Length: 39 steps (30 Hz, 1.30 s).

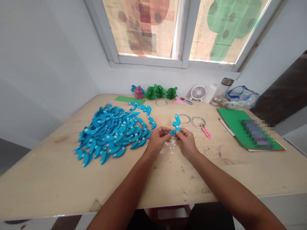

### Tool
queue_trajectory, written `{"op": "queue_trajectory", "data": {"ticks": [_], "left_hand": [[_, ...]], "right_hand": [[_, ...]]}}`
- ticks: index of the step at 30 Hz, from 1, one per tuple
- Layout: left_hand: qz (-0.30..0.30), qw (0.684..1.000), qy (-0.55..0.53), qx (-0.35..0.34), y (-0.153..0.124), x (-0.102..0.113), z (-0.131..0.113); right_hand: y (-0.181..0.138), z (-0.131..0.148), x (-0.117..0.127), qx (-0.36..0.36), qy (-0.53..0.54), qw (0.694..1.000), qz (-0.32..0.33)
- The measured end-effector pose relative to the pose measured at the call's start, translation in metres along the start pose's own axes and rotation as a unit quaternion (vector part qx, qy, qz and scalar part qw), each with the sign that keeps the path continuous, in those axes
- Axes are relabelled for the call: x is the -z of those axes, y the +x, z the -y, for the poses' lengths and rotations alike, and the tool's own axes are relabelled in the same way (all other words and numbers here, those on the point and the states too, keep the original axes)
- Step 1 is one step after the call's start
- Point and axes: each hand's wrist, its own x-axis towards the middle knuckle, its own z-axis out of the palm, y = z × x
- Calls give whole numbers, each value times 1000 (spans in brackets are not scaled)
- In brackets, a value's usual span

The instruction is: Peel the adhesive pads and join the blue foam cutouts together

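Between my hands is a short chain of blue curved paper pieces (177,122) with small white squares on it, its free end pointing away from me. My left hand (158,137) pinches the chain's near left end between thumb and fingers. Opposite it, my right hand (186,140) grips the near right part the same way. Small white paper squares (172,148) lie scattered on the table just below my fingers. To the left spreads a large heap of similar blue curved pieces (112,127), many with white squares; a few joined ones trail from its far right side.
Rolls of tape (198,122) and pink-handled scissors (205,131) lie beyond my right hand. Green folders (230,118) with a blurred object on top are at right. Along the wall stand green paper figures (159,92), a white fan (198,92) and a bottle (224,88).
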Motion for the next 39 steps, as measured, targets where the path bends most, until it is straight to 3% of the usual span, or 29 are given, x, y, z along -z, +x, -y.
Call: {"op": "queue_trajectory", "data": {"ticks": [8,14,24,39], "left_hand": [[-2,1000,-1,19,0,-2,-2],[-22,998,55,-26,-2,-4,1],[-6,1000,-22,2,-5,-2,-10],[32,995,-83,48,-1,5,-4]], "right_hand": [[-1,4,-1,16,-38,999,-9],[-3,7,-4,22,-50,998,-7],[-5,9,-4,30,-59,998,1],[-5,8,-2,34,-44,998,18]]}}
